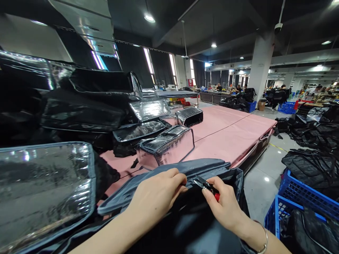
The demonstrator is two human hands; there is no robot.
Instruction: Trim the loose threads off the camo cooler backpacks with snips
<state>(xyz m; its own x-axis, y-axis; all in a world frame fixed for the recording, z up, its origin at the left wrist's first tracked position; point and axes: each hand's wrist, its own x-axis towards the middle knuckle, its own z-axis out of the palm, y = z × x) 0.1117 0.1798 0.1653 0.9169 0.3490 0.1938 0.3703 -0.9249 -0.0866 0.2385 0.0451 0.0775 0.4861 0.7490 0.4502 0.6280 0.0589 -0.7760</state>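
The left hand (156, 194) is pinching the grey bag edge (209, 165) lying across the pink bench (230, 137); the right hand (225, 206), just beside it, is grasping small snips (203, 184) pointing left toward those fingers.

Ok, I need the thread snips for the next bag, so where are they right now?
In the head view, low and just right of centre, the snips are in the right hand, blades at the grey bag's edge, beside the left hand.

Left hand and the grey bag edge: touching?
Touching. The head view shows the left hand with its fingers curled over and pinching the grey bag edge, no gap between them. The right hand holds small snips beside it.
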